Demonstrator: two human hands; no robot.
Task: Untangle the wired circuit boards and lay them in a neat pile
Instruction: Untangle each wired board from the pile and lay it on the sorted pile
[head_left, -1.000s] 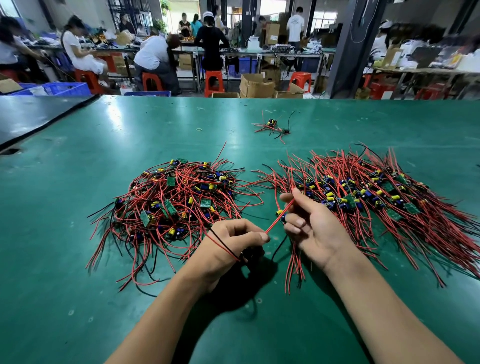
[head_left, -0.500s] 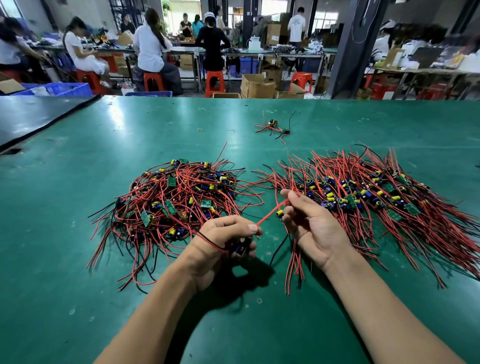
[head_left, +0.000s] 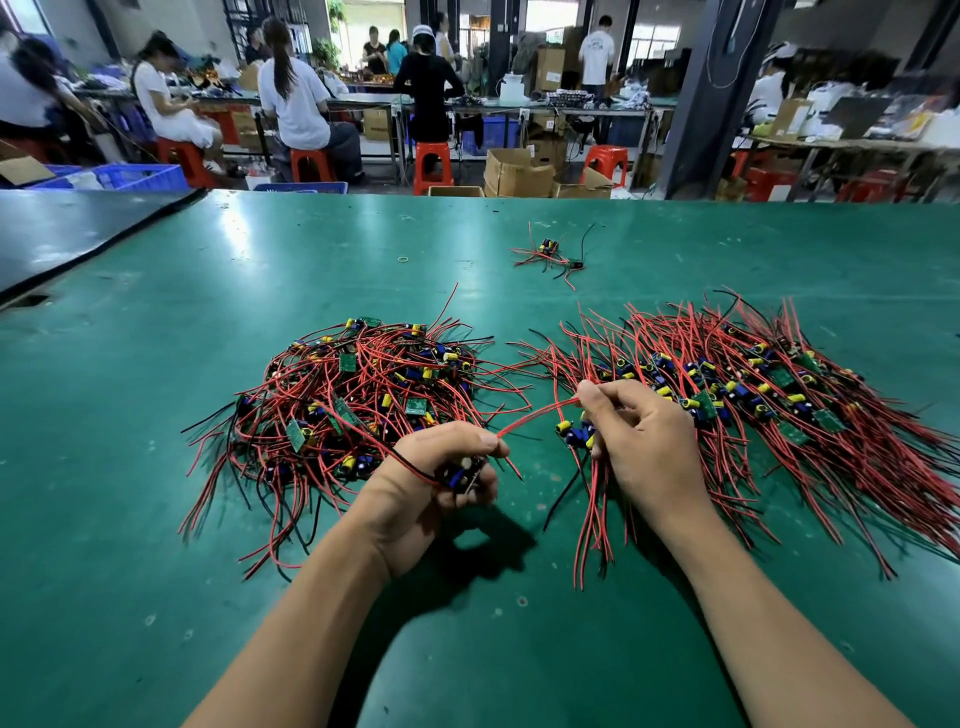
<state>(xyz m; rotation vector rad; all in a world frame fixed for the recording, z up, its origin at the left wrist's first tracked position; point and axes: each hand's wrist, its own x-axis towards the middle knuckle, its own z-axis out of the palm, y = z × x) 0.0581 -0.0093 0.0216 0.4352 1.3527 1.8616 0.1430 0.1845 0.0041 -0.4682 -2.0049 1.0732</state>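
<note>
Low over the green table (head_left: 156, 467), the left hand (head_left: 431, 483) curls around a small circuit board (head_left: 461, 475). A red wire (head_left: 535, 413) stretches from its thumb to the right hand (head_left: 644, 447), which pinches the wire and grips a second board (head_left: 574, 435). The tangled heap (head_left: 353, 405) lies just left of the hands. The combed pile (head_left: 779, 410) fans out on the right, against the right hand. A stray wired board (head_left: 550, 254) lies farther back.

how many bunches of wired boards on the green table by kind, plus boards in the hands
tangled heap: 1
combed pile: 1
small stray bunch: 1
held boards: 2, the left-hand board in the left hand, the right-hand board in the right hand
total: 5
</note>
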